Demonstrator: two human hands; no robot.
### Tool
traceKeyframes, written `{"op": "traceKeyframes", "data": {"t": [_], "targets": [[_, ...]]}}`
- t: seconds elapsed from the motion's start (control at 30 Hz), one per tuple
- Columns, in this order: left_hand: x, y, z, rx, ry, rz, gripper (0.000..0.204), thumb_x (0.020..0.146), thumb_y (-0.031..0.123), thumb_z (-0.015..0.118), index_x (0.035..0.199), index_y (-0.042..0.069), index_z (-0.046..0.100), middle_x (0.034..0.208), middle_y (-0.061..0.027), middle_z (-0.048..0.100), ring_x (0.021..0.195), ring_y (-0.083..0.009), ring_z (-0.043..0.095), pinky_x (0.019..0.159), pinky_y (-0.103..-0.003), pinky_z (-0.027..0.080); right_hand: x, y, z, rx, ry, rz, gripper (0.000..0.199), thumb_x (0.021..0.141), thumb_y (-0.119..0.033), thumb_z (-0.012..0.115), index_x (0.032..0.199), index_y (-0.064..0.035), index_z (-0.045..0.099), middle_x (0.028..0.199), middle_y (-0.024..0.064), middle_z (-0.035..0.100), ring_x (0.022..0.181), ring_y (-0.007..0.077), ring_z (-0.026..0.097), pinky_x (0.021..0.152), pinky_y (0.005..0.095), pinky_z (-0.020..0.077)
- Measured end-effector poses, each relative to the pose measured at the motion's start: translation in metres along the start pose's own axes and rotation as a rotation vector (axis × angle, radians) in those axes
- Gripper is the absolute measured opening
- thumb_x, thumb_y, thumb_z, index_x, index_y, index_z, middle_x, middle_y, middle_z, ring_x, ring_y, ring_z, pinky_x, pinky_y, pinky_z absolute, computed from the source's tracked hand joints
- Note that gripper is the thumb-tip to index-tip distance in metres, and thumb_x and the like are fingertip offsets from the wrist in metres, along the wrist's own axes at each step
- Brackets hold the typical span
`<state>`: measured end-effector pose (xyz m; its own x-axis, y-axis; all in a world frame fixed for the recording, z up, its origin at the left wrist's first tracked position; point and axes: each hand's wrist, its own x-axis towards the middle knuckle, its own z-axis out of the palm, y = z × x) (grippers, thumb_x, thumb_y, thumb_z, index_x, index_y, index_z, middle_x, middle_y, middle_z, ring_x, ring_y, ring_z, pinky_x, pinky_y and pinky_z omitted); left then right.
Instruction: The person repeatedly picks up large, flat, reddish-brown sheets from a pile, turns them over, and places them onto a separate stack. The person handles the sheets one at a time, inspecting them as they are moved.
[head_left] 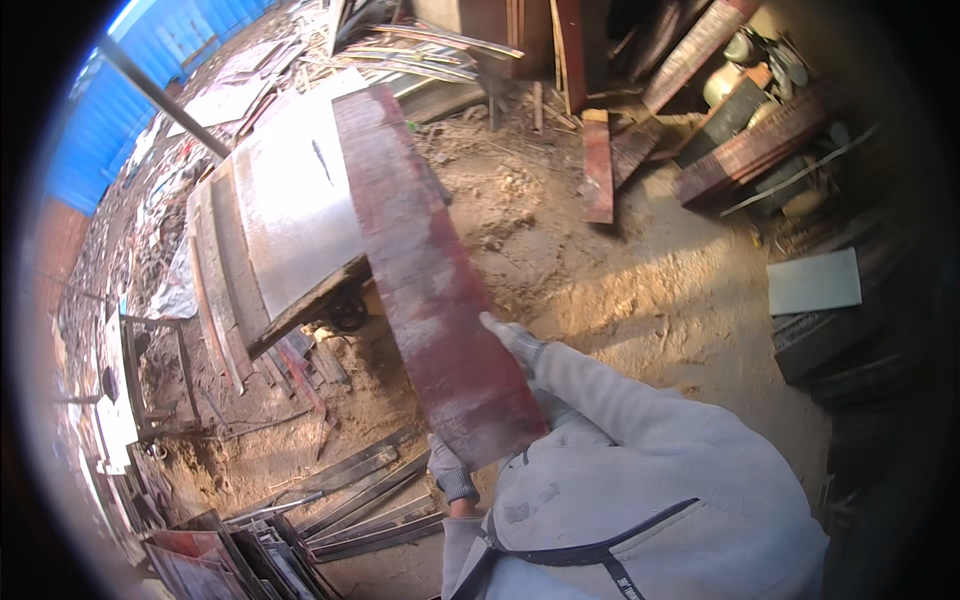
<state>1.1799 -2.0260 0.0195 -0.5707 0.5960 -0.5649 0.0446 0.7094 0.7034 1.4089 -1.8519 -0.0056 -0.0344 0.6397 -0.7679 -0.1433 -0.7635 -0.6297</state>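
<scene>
A long, wide reddish-brown board (425, 270) with worn, pale patches stretches away from my body, its far end beside a bright metal-topped table (300, 210). My left hand (450, 472), in a grey knitted glove, grips the board's near left corner. Further up, along the right edge, my right hand (508, 338), gloved the same way, is closed on the board. The fingers of both hands are partly hidden under it. A dark wheel (347, 312) shows below the table's near edge.
Sawdust (640, 310) covers much of the ground. Wood strips (370, 500) lie at the lower left near stacked panels (200, 560). Loose planks (598, 170) and a thick beam stack (750, 150) are at the far right, beyond a pale rectangular panel (815, 281). A pole (165, 100) stands far left.
</scene>
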Motion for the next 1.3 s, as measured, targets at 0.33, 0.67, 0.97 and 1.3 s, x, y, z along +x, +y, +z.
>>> {"op": "traceKeyframes", "data": {"t": [0.33,0.67,0.97,1.3], "targets": [[-0.078,-0.029,0.007,0.125,0.247,0.239,0.068,0.108,0.053,0.042,0.092,-0.005,0.074,0.072,-0.0147,0.072,0.067,-0.0246,0.064,0.064,-0.041,0.050,-0.056,0.020,-0.005,-0.383,0.364,-0.214,0.074,0.098,-0.067,0.054,0.103,0.0037,0.073,0.097,0.0229,0.074,0.095,0.0365,0.071,0.085,0.0449,0.0525],[-0.088,0.092,0.154,0.204,-0.052,0.678,0.052,0.107,0.047,0.048,0.129,0.003,0.065,0.108,-0.0234,0.074,0.098,-0.0331,0.071,0.088,-0.042,0.053,0.001,-0.068,-0.221,-0.106,0.710,-0.519,0.072,0.101,-0.063,0.047,0.110,0.0036,0.073,0.106,0.0266,0.073,0.104,0.0437,0.068,0.089,0.0485,0.0512],[0.002,-0.174,0.041,0.335,0.028,0.227,0.044,0.104,0.038,0.052,0.116,-0.002,0.068,0.099,-0.0194,0.075,0.094,-0.0341,0.070,0.082,-0.042,0.053,-0.035,0.094,-0.359,-0.677,0.701,0.119,0.074,0.103,-0.059,0.031,0.134,0.0001,0.063,0.141,0.0297,0.058,0.135,0.0435,0.053,0.114,0.0480,0.0411],[-0.161,-0.423,-0.086,0.759,0.091,-0.420,0.032,0.099,0.030,0.054,0.102,0.002,0.070,0.096,-0.0165,0.071,0.091,-0.0332,0.071,0.074,-0.047,0.056,-0.106,0.206,-0.291,-1.527,0.167,0.229,0.049,0.105,-0.035,0.038,0.131,-0.0046,0.067,0.140,0.0243,0.060,0.132,0.0379,0.058,0.112,0.0499,0.0441]]}}
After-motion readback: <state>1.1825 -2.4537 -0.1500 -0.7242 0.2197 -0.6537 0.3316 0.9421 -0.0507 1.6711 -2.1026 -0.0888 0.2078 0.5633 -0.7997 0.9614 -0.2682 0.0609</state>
